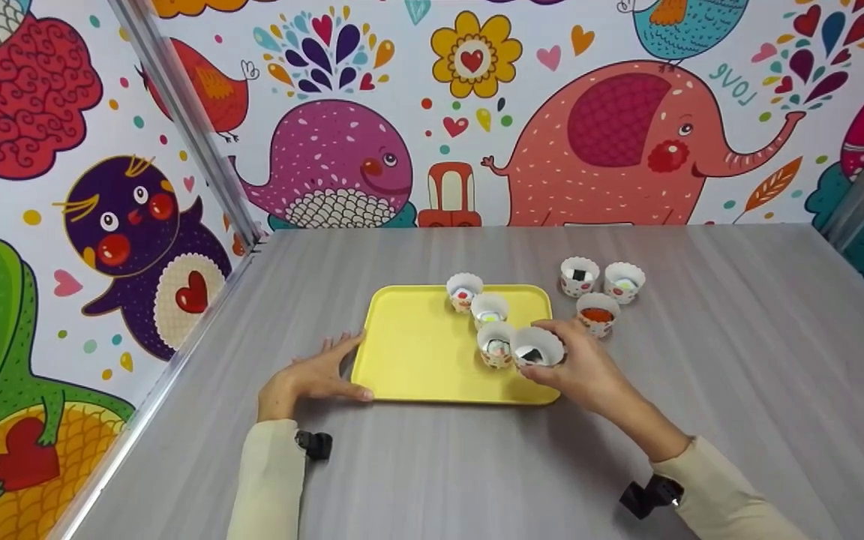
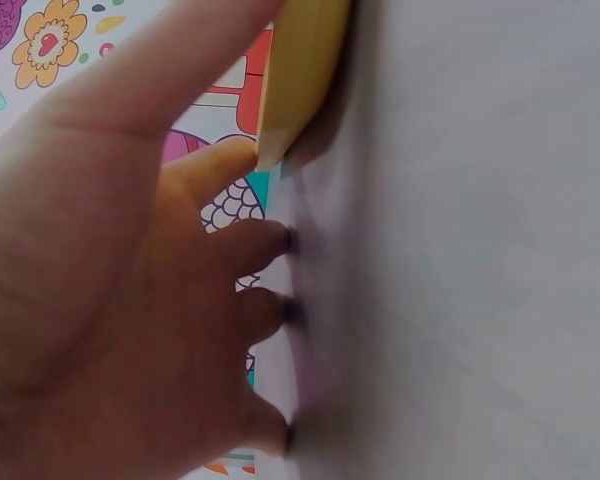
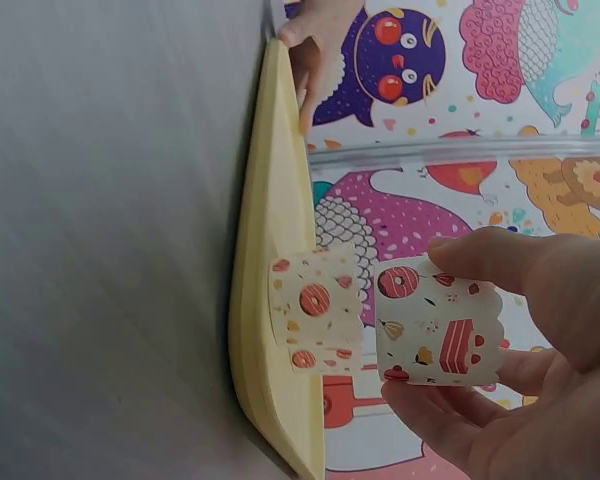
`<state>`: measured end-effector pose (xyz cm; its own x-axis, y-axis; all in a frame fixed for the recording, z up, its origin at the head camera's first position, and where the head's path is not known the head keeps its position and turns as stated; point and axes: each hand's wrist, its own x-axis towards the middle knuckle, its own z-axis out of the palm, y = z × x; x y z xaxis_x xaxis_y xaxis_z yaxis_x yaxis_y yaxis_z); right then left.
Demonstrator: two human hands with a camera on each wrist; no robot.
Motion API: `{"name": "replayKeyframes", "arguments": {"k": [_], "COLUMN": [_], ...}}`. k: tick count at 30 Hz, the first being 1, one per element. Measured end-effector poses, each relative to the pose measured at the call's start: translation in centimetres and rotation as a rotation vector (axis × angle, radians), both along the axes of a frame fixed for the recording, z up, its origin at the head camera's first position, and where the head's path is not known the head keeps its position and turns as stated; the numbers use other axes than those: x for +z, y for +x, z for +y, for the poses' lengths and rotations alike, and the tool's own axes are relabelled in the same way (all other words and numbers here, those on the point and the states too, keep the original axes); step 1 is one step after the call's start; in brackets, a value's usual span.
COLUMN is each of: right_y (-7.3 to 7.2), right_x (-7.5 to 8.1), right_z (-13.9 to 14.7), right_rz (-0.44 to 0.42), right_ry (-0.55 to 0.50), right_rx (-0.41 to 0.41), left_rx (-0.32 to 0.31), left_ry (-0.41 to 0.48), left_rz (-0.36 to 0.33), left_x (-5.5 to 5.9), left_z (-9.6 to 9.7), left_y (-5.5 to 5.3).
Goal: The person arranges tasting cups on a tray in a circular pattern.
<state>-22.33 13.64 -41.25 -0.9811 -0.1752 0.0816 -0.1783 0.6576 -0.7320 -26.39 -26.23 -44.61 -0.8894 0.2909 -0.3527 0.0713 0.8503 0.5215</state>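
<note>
Fingers of the right hand [image 1: 589, 371] are curled round a white paper cup [image 1: 544, 341], holding it just above the near right part of the yellow tray [image 1: 409, 341], with a bit of gap underneath. Left hand [image 1: 319, 373] is spread wide: thumb at the tray's near left corner, index on the left edge, other fingertips down at the tabletop [image 1: 402, 480]. Tray's right half has a far cup [image 1: 465, 282] by the far edge, a middle cup [image 1: 489, 303], and a near cup [image 1: 495, 334] tight beside the held one, so not much wiggle room there. Way more yellow surface to the left. Off the right edge: an orange-filled cup [image 1: 606, 327], with two more cups [image 1: 579, 265] behind it.
</note>
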Motion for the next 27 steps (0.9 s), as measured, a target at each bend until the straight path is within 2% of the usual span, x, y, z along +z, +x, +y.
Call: {"name": "replayKeyframes", "arguments": {"k": [8,17,23,27], "right_y": [0.8,1.2,1.1,1.1], "right_x": [-0.9,-2.1,-2.3,-2.4], "right_z": [-2.3,-4.9,-6.1,-6.7], "right_rz": [-0.023,0.114,0.121,0.115], "right_ry": [-0.024,-0.029,-0.063,-0.034], "right_rx": [-0.033,-0.005,0.002,0.018], "left_rx": [0.002,-0.003,0.011,0.012], "left_ry": [-0.014,-0.016,-0.015,-0.014], "left_rz": [0.0,0.008,0.004,0.008], "left_x": [0.0,-0.2,-0.1,-0.1], "left_z": [-0.1,-0.3,-0.1,-0.1], "left_y": [0.0,0.1,0.1,0.1]}}
